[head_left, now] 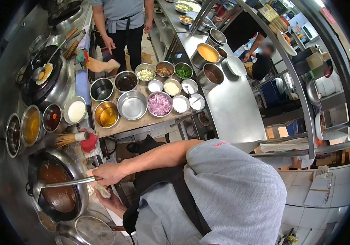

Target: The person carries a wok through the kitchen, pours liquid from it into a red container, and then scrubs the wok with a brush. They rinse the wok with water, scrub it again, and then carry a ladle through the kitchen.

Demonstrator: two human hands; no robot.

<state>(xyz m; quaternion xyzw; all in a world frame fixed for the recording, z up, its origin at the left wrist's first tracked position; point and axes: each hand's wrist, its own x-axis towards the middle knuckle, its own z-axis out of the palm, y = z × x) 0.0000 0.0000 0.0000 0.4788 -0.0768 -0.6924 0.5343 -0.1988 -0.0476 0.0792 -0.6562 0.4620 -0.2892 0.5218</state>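
My right hand (110, 174) is closed round the handle of a long metal ladle (70, 182). The ladle reaches across a wok (79, 199) of brown sauce (56, 185), its head (39, 187) at the far side. Below it, my left hand (113, 203) is curled about a pale folded cloth (102, 190), close to the stove's front edge. Beside the wok, a bamboo brush (69, 139) and a red cloth (88, 142) lie on the ledge.
A round strainer (94, 229) sits near the wok. Bowls of oil (108, 117), chopped onion (160, 104) and other ingredients crowd a side table (120, 129). A second wok (60, 87) stands farther along the stove. A co-worker (128, 20) stands beyond the table.
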